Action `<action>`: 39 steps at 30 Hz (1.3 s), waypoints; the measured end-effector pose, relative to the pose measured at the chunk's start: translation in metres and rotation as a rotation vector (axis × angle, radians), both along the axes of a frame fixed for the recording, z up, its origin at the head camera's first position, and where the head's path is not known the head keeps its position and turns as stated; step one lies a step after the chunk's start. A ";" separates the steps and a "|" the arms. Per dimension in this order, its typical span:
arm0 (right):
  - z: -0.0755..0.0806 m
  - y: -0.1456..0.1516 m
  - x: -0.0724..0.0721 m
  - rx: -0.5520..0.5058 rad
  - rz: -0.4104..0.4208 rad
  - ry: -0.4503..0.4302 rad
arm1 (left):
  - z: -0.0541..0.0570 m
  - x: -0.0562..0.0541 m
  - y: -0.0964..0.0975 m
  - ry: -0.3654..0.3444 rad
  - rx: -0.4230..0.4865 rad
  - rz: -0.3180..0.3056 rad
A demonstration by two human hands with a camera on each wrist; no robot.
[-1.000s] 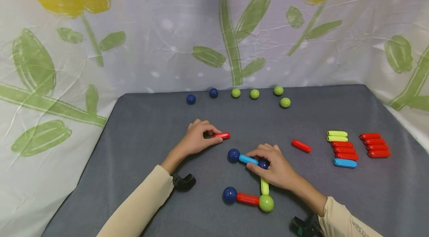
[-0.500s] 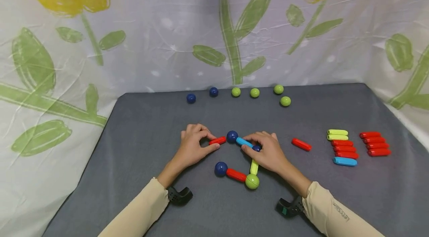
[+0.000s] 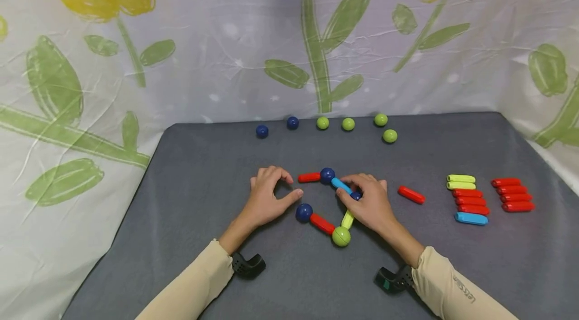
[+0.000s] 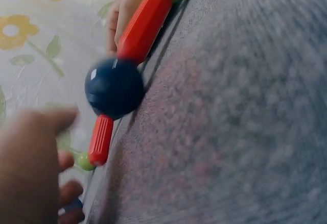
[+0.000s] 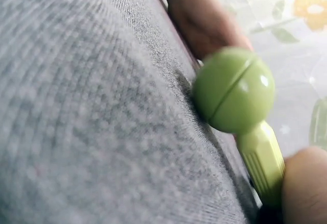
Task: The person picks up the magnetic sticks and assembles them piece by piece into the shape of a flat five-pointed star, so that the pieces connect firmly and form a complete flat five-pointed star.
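Left hand (image 3: 268,197) has let go of the red rod (image 3: 309,177) it held earlier, thumb and fingers now apart, left of the frame's centre. Mid-frame, that rod touches the upper blue ball (image 3: 327,176); below, a lower blue ball (image 3: 304,213), second red rod (image 3: 322,223) and green ball (image 3: 341,236) lead to a yellow-green rod (image 3: 348,219). Right hand (image 3: 372,202) pinches the light blue rod (image 3: 340,185). Farther right lie a loose red rod (image 3: 411,194), mixed rods (image 3: 471,201) and four red rods (image 3: 515,198).
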State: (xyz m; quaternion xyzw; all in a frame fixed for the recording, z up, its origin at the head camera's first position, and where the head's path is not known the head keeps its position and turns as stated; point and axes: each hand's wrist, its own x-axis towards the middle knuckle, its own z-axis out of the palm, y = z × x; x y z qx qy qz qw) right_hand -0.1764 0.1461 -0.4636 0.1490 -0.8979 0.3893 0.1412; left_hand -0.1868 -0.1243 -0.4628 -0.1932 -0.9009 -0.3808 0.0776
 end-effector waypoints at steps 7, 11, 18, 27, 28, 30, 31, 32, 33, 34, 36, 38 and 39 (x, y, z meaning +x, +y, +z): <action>0.001 0.003 -0.001 -0.008 -0.100 -0.044 | 0.001 0.010 0.012 0.021 -0.103 -0.075; 0.000 0.005 0.001 -0.021 -0.110 -0.056 | 0.001 0.014 0.021 -0.015 -0.157 0.053; 0.001 0.007 0.006 -0.059 -0.049 -0.023 | 0.001 0.010 0.019 -0.022 -0.134 0.249; -0.001 0.006 0.006 -0.189 0.232 0.029 | 0.002 0.004 0.014 -0.034 -0.045 0.359; -0.001 0.006 0.006 -0.176 0.219 0.044 | 0.003 0.005 0.015 -0.041 -0.042 0.345; -0.001 0.005 0.005 -0.119 0.202 0.050 | 0.005 0.007 0.016 -0.062 -0.048 0.319; 0.000 0.005 0.004 -0.082 0.203 0.037 | 0.005 0.007 0.016 -0.072 -0.055 0.305; 0.001 0.005 0.004 -0.047 0.216 0.021 | 0.006 0.008 0.017 -0.081 -0.059 0.293; 0.001 0.005 0.004 -0.007 0.233 0.008 | 0.007 0.009 0.017 -0.094 -0.064 0.283; 0.002 0.004 0.005 0.027 0.258 -0.004 | 0.008 0.009 0.017 -0.105 -0.065 0.277; 0.003 0.003 0.005 0.050 0.297 -0.014 | 0.009 0.008 0.016 -0.118 -0.061 0.275; 0.004 0.003 0.005 0.029 0.315 -0.002 | 0.010 0.007 0.013 -0.133 -0.048 0.274; 0.004 0.002 0.005 0.013 0.318 0.010 | 0.011 0.006 0.012 -0.142 -0.042 0.274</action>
